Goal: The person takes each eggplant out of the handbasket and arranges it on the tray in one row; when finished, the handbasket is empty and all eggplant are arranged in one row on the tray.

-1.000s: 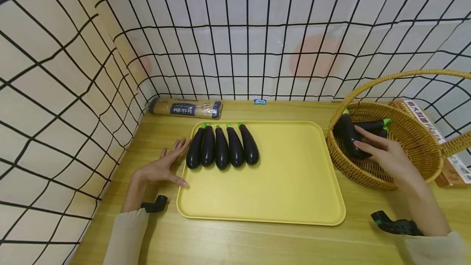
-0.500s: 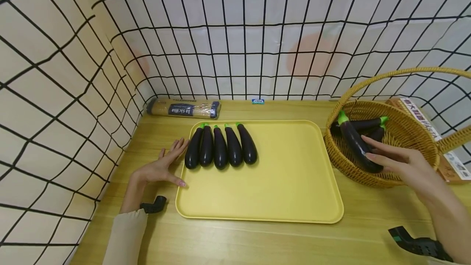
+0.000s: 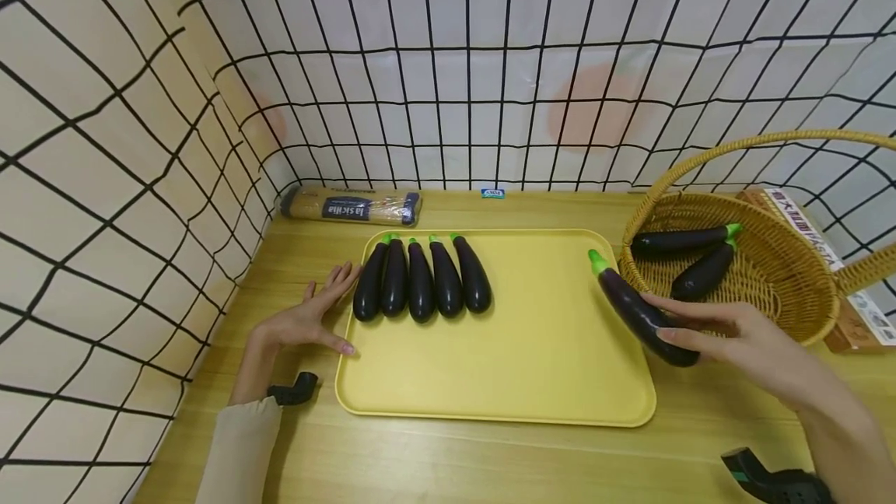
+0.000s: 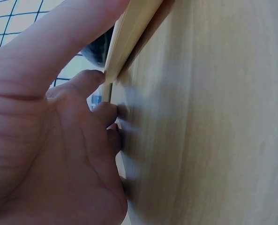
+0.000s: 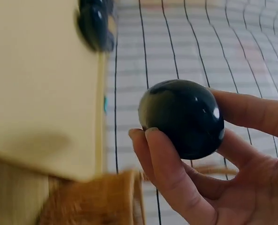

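- At six o'clock from the yellow tray [image 3: 532, 360], bare wooden table [image 3: 448, 457] runs toward the person.
- At nine o'clock, the left hand [image 3: 308, 321] has its fingers spread wide; thumb and fingertips rest at the tray's rim, holding nothing.
- At three o'clock, the right hand [image 3: 742, 337] pinches an eggplant [image 3: 633, 309] near its blunt end, thumb on one side, fingers on the other. The green stem points toward eleven o'clock. The eggplant shows above the tray's right rim, apparently clear of it.
- Handling, as a judgement: it looks firm, fairly light and glossy, so slippery, with skin that might bruise. The thick lower body offers the best hold, pads on opposite sides; with the grip this far back, the stem end may tend to dip. Taking it by the green cap seems less secure.
- At ten o'clock on the tray, a row of five eggplants [image 3: 421, 282] lies side by side, stems toward twelve.
- At two to three o'clock, the wicker basket [image 3: 787, 267] holds two more eggplants [image 3: 682, 241], their stems nearly meeting.
- Just beyond the basket, a printed box [image 3: 868, 313] lies partly hidden.
- At eleven o'clock, past the tray, lies a bagged pasta packet [image 3: 367, 207].
- At twelve, a small blue packet [image 3: 493, 194] lies before the wire grid [image 3: 504, 99].
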`<state>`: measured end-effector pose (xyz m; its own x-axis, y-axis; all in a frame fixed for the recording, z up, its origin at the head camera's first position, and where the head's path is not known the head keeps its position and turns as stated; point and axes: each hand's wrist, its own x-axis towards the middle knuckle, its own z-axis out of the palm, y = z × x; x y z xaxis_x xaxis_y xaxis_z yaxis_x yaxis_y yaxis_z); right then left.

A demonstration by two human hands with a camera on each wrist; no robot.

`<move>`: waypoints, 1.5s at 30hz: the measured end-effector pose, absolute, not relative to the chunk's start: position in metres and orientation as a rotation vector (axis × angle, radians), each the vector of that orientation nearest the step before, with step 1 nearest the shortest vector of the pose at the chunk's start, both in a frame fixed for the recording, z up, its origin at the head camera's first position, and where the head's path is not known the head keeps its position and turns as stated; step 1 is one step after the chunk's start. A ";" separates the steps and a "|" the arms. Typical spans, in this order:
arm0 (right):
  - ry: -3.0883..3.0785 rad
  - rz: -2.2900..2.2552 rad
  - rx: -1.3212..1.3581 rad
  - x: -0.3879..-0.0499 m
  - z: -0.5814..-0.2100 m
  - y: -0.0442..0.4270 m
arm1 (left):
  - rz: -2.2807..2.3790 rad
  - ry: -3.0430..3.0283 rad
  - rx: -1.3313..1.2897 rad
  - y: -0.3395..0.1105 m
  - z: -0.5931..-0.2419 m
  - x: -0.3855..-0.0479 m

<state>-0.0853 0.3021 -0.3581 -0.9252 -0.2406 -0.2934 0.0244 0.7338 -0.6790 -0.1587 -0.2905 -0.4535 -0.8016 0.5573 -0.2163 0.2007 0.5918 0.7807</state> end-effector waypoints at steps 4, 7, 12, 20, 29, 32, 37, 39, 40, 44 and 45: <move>2.576 -1.046 -0.245 -0.095 -0.357 0.269 | 1.077 2.384 0.597 -0.290 -0.455 -0.160; 2.586 -1.070 -0.296 -0.108 -0.361 0.243 | 1.080 2.381 0.607 -0.289 -0.457 -0.160; 2.572 -1.112 -0.376 -0.136 -0.377 0.206 | 1.090 2.377 0.622 -0.289 -0.458 -0.160; 2.493 -1.125 -0.380 -0.178 -0.403 0.160 | 1.085 2.383 0.619 -0.289 -0.457 -0.160; 2.587 -0.975 -0.447 -0.185 -0.418 0.143 | 1.092 2.377 0.626 -0.290 -0.456 -0.160; 2.631 -0.952 -0.444 -0.183 -0.417 0.141 | 1.086 2.381 0.625 -0.290 -0.456 -0.160; 2.648 -0.920 -0.451 -0.181 -0.415 0.138 | 1.088 2.379 0.613 -0.290 -0.455 -0.160; 2.624 -0.934 -0.465 -0.181 -0.416 0.137 | 1.093 2.376 0.611 -0.290 -0.454 -0.159; 2.607 -0.951 -0.469 -0.181 -0.416 0.137 | 1.095 2.375 0.610 -0.290 -0.454 -0.159; 2.566 -1.016 -0.475 -0.182 -0.417 0.134 | 1.098 2.375 0.609 -0.290 -0.454 -0.159; 2.575 -1.025 -0.469 -0.182 -0.418 0.133 | 1.096 2.377 0.610 -0.290 -0.454 -0.159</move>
